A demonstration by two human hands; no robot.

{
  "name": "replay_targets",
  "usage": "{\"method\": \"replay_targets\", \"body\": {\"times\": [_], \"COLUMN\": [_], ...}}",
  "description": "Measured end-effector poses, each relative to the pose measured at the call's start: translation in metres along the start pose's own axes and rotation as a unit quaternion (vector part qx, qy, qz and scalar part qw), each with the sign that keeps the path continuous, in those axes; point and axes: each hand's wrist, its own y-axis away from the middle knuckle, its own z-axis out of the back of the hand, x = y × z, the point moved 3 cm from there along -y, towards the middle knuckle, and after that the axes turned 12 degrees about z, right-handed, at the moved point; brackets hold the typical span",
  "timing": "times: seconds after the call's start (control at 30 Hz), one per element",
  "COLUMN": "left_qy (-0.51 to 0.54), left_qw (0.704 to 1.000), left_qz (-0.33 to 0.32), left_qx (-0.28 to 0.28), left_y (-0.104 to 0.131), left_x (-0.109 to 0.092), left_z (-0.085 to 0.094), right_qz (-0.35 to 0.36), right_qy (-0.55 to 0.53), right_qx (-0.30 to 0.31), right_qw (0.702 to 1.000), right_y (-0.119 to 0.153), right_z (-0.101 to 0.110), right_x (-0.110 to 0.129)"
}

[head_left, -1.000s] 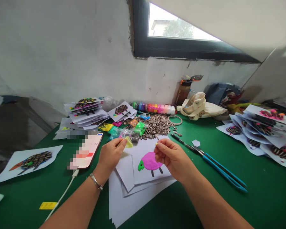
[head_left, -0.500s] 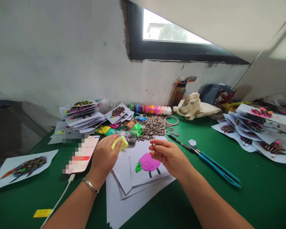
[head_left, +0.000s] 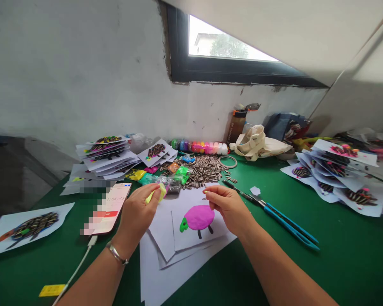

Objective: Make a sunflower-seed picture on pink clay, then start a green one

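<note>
in the head view, my left hand (head_left: pixel 138 209) was closed around a lump of yellow clay (head_left: pixel 156 194), pinched between thumb and fingers above the top of the papers. my right hand (head_left: pixel 226 208) had thumb and forefinger shut on a tiny yellow bit (head_left: pixel 206 192), its other fingers curled. below and between my hands lay the sheep picture (head_left: pixel 198 217), pink body and green head, on top of some white sheets (head_left: pixel 166 282) on the green table (head_left: pixel 236 276). the sunflower seeds (head_left: pixel 207 169) were heaped toward the table's far edge, the clay packets (head_left: pixel 181 173) just beside them. my phone (head_left: pixel 112 208) lay toward the left edge, near the left card stack (head_left: pixel 110 159); the blue-handled tool (head_left: pixel 290 225) lay to the right of the sheets.
</note>
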Motion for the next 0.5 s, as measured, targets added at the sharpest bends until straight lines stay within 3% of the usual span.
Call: {"method": "replay_targets", "body": {"times": [0.5], "left_qy": [0.044], "left_qw": [0.998], "left_qz": [0.012], "left_qx": [0.053], "left_y": [0.0076], "left_x": [-0.0073], "left_z": [-0.0048], "right_qz": [-0.062], "right_qy": [-0.117], "right_qx": [0.014], "right_qw": [0.991], "right_y": [-0.0006], "right_z": [0.0005], "right_x": [-0.0041]}}
